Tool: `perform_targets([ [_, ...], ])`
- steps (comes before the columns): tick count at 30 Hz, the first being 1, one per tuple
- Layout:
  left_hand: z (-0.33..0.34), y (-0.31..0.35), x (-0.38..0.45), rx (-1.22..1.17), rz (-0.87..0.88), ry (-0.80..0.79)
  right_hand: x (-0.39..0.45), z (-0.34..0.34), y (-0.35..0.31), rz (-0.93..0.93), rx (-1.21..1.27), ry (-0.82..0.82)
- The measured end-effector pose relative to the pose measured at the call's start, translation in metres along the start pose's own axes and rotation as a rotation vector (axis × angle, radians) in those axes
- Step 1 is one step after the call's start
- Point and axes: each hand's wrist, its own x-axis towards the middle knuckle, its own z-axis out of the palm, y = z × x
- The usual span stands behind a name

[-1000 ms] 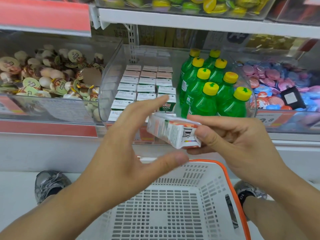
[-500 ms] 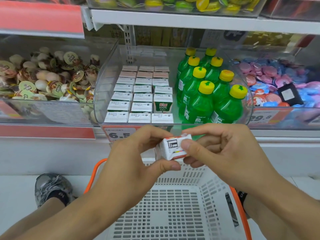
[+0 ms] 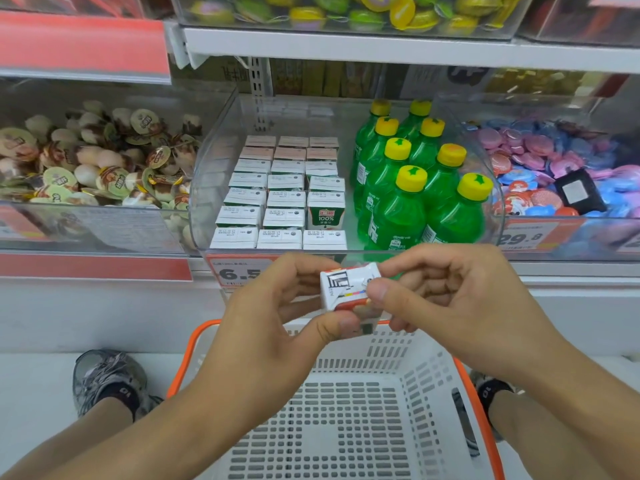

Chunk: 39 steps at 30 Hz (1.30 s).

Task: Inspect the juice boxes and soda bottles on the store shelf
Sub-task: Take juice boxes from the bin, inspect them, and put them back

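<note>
Both the left hand [image 3: 273,327] and right hand [image 3: 446,306] pinch one small juice box [image 3: 346,287]; looks light, squashy carton; hold the edges, don't squeeze.

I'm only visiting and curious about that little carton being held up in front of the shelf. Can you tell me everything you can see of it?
The juice box is a small carton, white with black printed marks, a thin strip of coloured squares and a red-orange edge, apparently coated paperboard. It is turned end-on toward the camera, above the white basket and in front of the clear bin's price tag. The left hand pinches it between thumb and fingers; the right hand grips its other side, thumb on the near face. It looks closed and undamaged.
</note>
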Motion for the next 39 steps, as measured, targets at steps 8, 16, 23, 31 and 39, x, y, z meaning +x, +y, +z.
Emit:
perform_targets([
  [8,0.003,0.003,0.006,-0.407,-0.141,0.15,0.005,-0.002,0.009,0.091,-0.182,-0.258],
  [16,-0.021,-0.003,0.017,0.096,0.097,0.107,0.01,-0.004,-0.001,-0.032,0.191,0.094],
  [23,-0.039,-0.034,0.047,0.892,0.218,0.058,0.053,-0.016,-0.049,-0.629,-0.585,0.268],
  [31,-0.031,-0.041,0.053,1.129,0.288,0.077,0.111,-0.006,-0.069,-0.451,-1.207,-0.192],
  [39,-0.031,-0.042,0.054,1.129,0.29,0.092,0.128,0.023,-0.042,-0.188,-1.194,-0.429],
])
